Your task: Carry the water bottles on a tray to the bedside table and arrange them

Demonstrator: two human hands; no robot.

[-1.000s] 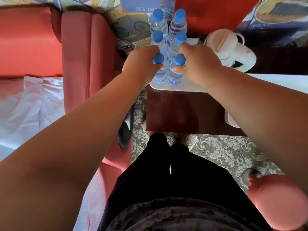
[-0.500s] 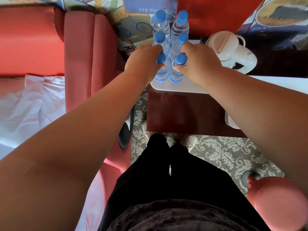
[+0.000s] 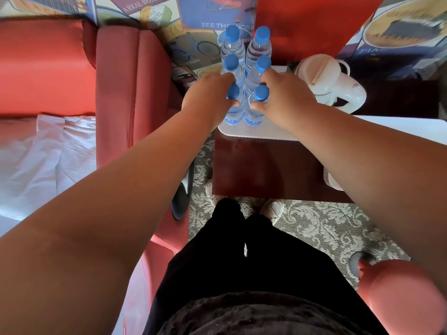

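Several clear water bottles with blue caps stand in two rows on a white tray [image 3: 263, 134] at the back of the dark wooden bedside table [image 3: 266, 170]. My left hand [image 3: 208, 95] grips the nearest left bottle [image 3: 233, 110] below its cap. My right hand [image 3: 285, 100] grips the nearest right bottle [image 3: 254, 114] the same way. Both bottles stand upright on the tray. Behind them are the middle pair [image 3: 231, 62] and the far pair [image 3: 262, 36].
A white electric kettle [image 3: 331, 83] sits right of the bottles. A red padded headboard [image 3: 130, 88] and a bed with white sheets [image 3: 43, 153] lie to the left. A pink stool [image 3: 401, 298] is at the lower right on patterned carpet [image 3: 326, 226].
Both hands stay on the two nearest bottles; the grip has barely shifted. The view has tilted slightly.
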